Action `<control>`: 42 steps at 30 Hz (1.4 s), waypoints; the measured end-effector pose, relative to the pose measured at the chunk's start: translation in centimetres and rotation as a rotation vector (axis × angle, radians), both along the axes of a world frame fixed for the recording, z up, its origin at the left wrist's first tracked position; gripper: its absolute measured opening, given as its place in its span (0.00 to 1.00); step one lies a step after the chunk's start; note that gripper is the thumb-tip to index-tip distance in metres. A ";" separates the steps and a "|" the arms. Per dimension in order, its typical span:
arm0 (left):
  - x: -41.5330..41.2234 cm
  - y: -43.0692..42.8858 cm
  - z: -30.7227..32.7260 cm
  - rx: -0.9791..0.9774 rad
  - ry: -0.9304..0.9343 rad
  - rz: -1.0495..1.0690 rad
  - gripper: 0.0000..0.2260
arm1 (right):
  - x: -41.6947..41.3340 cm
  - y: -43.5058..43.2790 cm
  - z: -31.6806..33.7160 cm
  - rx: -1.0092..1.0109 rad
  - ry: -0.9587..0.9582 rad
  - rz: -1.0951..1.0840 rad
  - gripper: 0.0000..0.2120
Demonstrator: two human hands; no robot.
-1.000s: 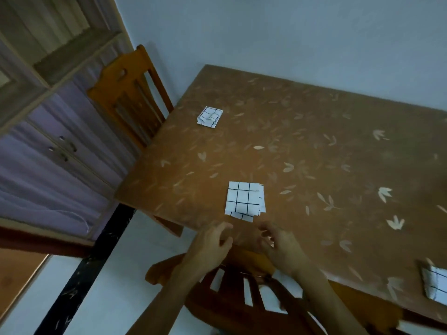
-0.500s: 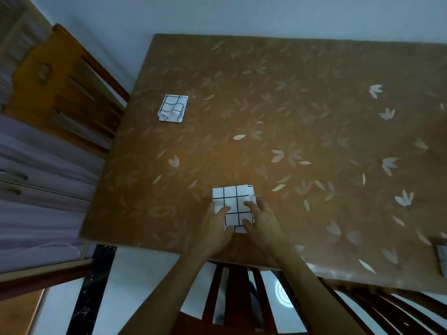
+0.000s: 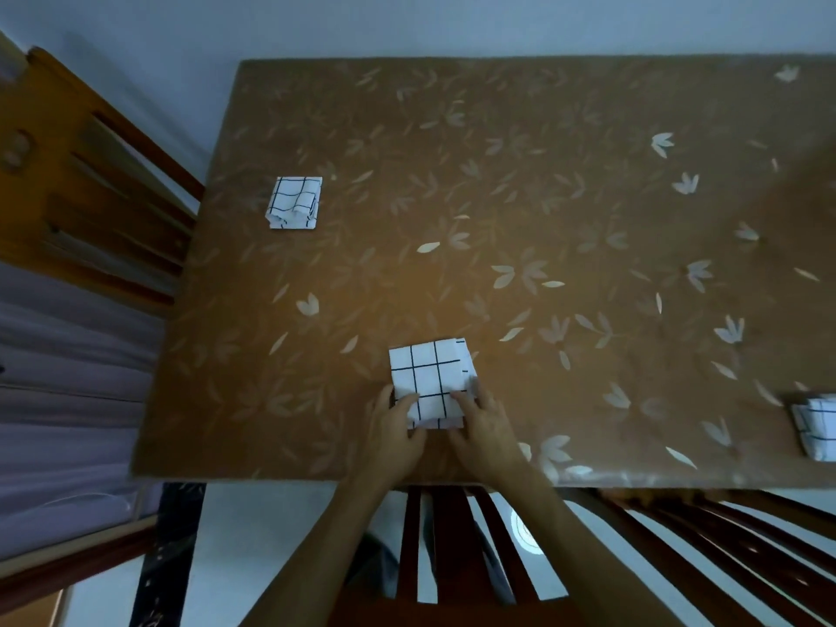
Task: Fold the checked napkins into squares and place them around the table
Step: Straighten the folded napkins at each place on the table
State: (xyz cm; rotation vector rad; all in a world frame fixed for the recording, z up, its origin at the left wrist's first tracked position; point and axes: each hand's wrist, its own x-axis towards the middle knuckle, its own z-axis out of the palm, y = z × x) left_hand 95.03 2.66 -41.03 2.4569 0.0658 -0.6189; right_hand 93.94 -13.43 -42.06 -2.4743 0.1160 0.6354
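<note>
A big brown bench with a shiny cover of pale leaf shapes [image 3: 520,183] fills most of the room in view. Behind it is a plain pale blue-grey wall [image 3: 407,20]. An orange wooden chair with slats [image 3: 77,187] stands at the left end of the bench. A dark brown wooden chair with slats [image 3: 452,549] is pushed up to the near side, and the pale floor [image 3: 253,536] shows through its gaps. A purple-grey cabinet [image 3: 68,400] stands on the far left.

A white napkin with thin black checks, folded into a square [image 3: 427,377], lies flat on the bench close to the near edge, right in front of the person. The left hand [image 3: 396,434] and the right hand [image 3: 486,429] sit side by side at its near end. The left fingers [image 3: 388,395] are stretched out and lie on the near left corner. The right fingers [image 3: 470,402] are stretched out too and press on the near right part. No finger is curled round the cloth.

A second folded checked napkin [image 3: 295,202] lies near the left end, by the orange chair. It looks a bit lumpy. A third folded checked napkin [image 3: 819,425] lies at the right side, partly cut off by the edge of the view. All three are well apart.
</note>
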 end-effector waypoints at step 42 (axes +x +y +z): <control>-1.3 -1.3 -0.3 0.037 0.043 -0.161 0.22 | -3.3 -3.5 -1.6 -0.031 -0.137 0.154 0.32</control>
